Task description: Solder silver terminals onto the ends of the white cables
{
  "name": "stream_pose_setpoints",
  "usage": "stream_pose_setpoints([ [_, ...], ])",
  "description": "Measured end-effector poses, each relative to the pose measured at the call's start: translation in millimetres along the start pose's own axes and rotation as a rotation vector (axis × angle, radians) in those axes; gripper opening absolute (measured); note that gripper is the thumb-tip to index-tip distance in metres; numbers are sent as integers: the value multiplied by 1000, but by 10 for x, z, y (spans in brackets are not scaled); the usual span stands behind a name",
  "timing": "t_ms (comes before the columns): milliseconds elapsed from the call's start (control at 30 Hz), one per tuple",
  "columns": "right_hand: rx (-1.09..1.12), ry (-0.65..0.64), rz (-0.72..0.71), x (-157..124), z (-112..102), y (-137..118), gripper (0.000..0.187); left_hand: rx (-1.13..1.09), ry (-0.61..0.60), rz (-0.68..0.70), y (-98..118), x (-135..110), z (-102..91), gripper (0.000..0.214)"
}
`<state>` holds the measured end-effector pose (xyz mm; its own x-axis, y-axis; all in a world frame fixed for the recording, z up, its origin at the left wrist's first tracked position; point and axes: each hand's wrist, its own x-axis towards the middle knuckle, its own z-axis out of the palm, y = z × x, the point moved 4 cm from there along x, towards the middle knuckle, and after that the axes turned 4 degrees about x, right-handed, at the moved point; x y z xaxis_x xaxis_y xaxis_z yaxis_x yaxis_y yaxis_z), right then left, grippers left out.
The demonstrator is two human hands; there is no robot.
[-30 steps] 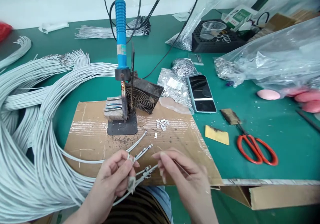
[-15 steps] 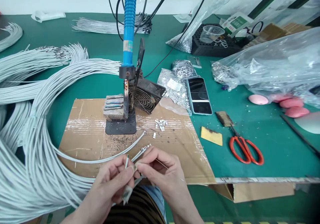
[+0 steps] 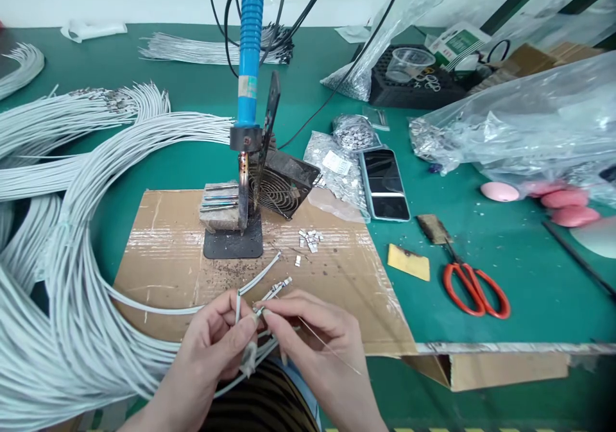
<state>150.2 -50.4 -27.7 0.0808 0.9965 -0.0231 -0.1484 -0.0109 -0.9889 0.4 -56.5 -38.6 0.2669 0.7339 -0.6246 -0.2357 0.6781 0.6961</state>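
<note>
My left hand point(image 3: 206, 345) is closed around a white cable point(image 3: 237, 308), whose short end sticks up past the index finger. A scrap of whitish, cloth-like material point(image 3: 249, 359) shows under its thumb. Close beside it, my right hand point(image 3: 322, 339) pinches a small piece at a cable end point(image 3: 258, 311) between thumb and index finger. A thin, stiff-looking wire point(image 3: 332, 348) runs out across the right hand. Several white cables with small metal ends point(image 3: 279, 286) lie just behind the fingertips. What the curled fingers cover is hidden.
A blue-handled soldering iron point(image 3: 248, 60) stands upright in a holder on cardboard point(image 3: 163, 239), beside a small fan point(image 3: 276, 191). Bundled white cables point(image 3: 77, 226) fill the left. Small metal pieces point(image 3: 310, 239), a phone point(image 3: 385, 185), a yellow sponge point(image 3: 408, 262) and red-handled scissors point(image 3: 474, 291) lie rightward.
My right hand has shifted slightly right, and its thin wire shows at greater length. The small piece at the fingertips is more exposed. The cable end in my left hand has turned.
</note>
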Motion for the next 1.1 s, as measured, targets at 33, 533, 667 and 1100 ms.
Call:
stream_pose_setpoints([
  [33, -14, 4, -7, -10, -2, -3, 21, 1, 6, -3, -3, -4, 4, 46],
  [533, 385, -13, 547, -86, -7, 262, 33, 166, 86, 197, 52, -46, 11, 41],
  [667, 210, -87, 536, -26, -53, 113, 27, 183, 53, 155, 34, -28, -47, 37],
  [1100, 96, 86, 348, -80, -24, 2, 13, 426, 243, 330, 92, -42, 36, 34],
])
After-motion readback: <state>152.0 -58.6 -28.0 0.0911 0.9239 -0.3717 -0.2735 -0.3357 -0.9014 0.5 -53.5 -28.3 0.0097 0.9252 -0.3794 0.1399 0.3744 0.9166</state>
